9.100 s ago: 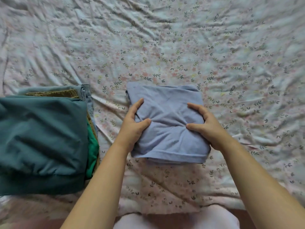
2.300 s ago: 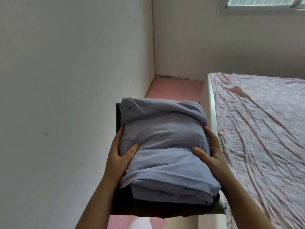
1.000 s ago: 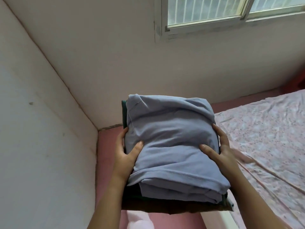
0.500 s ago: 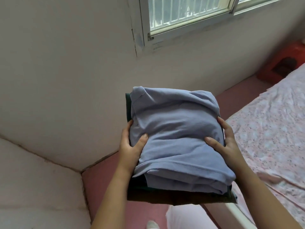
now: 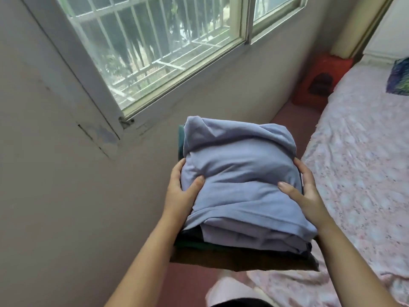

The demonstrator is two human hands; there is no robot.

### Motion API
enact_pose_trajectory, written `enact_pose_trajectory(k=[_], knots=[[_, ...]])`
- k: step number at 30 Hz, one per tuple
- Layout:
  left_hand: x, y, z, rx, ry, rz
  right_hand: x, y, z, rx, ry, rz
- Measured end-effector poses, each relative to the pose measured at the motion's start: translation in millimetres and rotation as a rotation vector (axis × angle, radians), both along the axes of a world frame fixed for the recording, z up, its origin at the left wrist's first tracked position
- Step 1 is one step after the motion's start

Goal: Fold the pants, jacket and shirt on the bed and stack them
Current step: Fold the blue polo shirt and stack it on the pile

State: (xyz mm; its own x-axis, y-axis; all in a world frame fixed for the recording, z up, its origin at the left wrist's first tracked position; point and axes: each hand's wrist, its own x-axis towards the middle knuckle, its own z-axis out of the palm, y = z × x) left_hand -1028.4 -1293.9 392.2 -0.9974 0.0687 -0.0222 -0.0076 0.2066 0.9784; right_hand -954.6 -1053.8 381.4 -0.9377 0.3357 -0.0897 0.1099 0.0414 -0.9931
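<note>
I carry a stack of folded clothes in the air, beside the bed. A folded lavender-blue shirt [image 5: 239, 182] lies on top. Under it a dark green garment [image 5: 194, 243] and a brown layer [image 5: 232, 261] show at the front edge. My left hand [image 5: 180, 191] grips the stack's left side, thumb on top of the shirt. My right hand [image 5: 304, 193] grips the right side, thumb on top, fingers along the edge. The lower garments are mostly hidden by the shirt.
The bed with a pink floral sheet [image 5: 358, 173] runs along the right. A barred window [image 5: 155, 47] is in the wall ahead. A red plastic stool [image 5: 321, 80] stands in the far corner, and a dark patterned cushion [image 5: 399, 78] lies on the bed. Pink floor [image 5: 294, 120] lies between wall and bed.
The view has swung right along the wall, so the window, stool and more of the bed come into sight. Both hands keep the same grip on the stack.
</note>
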Motion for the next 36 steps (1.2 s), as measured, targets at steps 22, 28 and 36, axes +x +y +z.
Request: enact_pose_trajectory(k=[22, 28, 36], knots=[[-352, 278, 9, 0.102, -0.103, -0.726, -215, 170, 15, -0.025, -0.003, -0.794], [-412, 367, -3, 0.107, -0.155, -0.83, -264, 240, 11, -0.012, -0.034, -0.905], [-480, 530, -18, 0.042, -0.15, -0.892, -327, 391, -10, -0.051, -0.029, -0.947]])
